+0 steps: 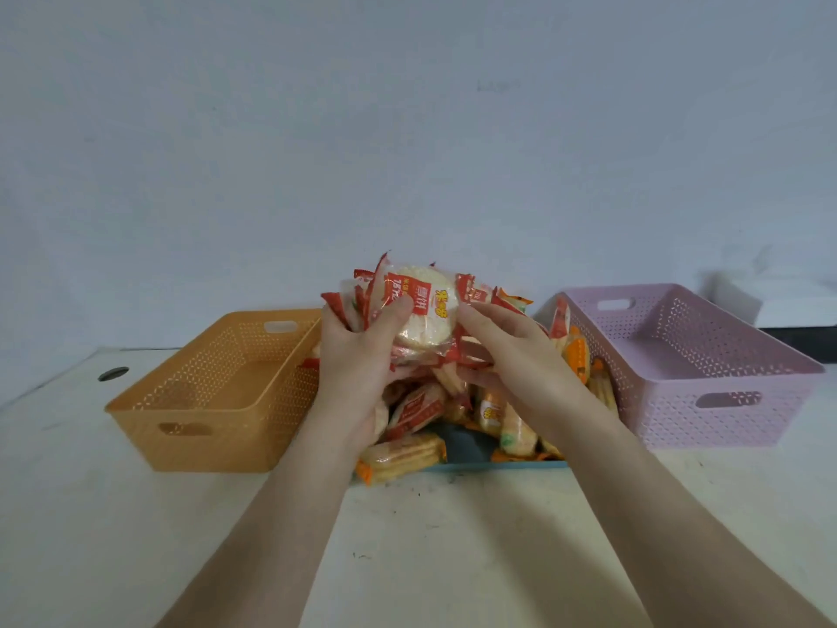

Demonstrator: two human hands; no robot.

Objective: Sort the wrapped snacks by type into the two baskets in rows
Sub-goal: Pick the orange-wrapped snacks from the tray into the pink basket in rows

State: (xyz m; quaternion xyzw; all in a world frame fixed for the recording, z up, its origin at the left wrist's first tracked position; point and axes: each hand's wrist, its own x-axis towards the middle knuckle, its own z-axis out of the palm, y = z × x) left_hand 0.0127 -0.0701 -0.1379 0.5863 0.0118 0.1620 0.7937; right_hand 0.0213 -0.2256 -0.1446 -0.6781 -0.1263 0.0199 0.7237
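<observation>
Head view caught the bunch of red-wrapped rice crackers held above the snack pile, my left hand curled round its 9 o'clock side and my right hand gripping its 3 o'clock side. The pile lay on a blue tray. From the tray, an orange basket stood at 9 o'clock and a lilac basket at 3 o'clock.

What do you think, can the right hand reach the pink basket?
Probably yes. The pink basket sits open beside the right hand, only low loose snacks between, though it grips a bundle of red-wrapped snacks.
</observation>
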